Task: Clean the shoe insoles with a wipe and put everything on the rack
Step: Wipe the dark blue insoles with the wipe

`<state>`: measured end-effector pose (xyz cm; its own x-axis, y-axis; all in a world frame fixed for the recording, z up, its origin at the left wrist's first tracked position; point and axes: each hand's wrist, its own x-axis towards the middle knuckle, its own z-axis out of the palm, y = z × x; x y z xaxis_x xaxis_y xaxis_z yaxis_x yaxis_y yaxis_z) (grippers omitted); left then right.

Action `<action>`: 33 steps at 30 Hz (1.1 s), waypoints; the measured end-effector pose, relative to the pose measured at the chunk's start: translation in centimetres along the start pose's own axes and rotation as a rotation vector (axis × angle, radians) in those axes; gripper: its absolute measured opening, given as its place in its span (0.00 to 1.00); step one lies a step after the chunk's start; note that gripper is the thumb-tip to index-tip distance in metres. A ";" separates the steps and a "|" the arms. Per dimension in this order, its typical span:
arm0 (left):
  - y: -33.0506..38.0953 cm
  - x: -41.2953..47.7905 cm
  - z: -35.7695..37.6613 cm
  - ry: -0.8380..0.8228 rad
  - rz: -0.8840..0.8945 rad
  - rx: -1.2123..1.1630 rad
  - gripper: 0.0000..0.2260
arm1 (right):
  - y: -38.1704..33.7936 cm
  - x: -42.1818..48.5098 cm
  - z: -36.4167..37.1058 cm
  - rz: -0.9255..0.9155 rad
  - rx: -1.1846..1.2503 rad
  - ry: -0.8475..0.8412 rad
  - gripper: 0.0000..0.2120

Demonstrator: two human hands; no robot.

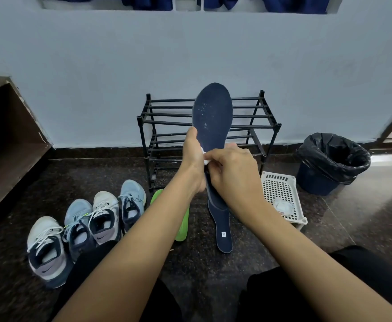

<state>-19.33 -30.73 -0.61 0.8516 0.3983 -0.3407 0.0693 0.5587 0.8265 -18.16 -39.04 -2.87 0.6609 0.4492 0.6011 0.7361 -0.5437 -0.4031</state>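
Note:
My left hand (191,156) grips a dark blue insole (212,117) upright by its left edge, in front of the black rack (167,122). White specks dot the insole's upper half. My right hand (231,168) presses a white wipe (205,156) against the insole's middle, fingers curled round the wipe. A second dark blue insole (222,228) lies on the floor below. A green insole (182,226) lies beside it, partly hidden by my left forearm.
Several sneakers (85,226) stand in a row at the lower left. A white perforated basket (283,196) holding a wipe packet sits right of the rack. A bin with a black liner (332,161) stands further right. A brown wooden unit (6,145) is on the left.

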 end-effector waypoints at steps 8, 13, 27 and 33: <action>-1.2 -0.3 0.7 -0.056 -0.038 0.006 0.22 | 1.4 1.4 0.1 -0.005 -0.060 0.084 0.10; -1.2 0.1 0.8 -0.059 -0.014 0.009 0.23 | 1.0 1.1 0.0 -0.013 -0.117 0.085 0.10; -2.4 0.5 1.5 -0.081 0.043 0.014 0.24 | 1.9 1.1 -0.2 -0.047 -0.297 0.111 0.09; -1.6 0.8 1.0 -0.051 0.040 -0.018 0.23 | 0.7 0.2 0.5 -0.072 -0.325 0.059 0.07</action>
<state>-18.28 -32.06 -1.73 0.8788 0.3834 -0.2842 0.0256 0.5566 0.8304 -17.39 -39.00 -3.38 0.5925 0.4582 0.6625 0.6895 -0.7137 -0.1230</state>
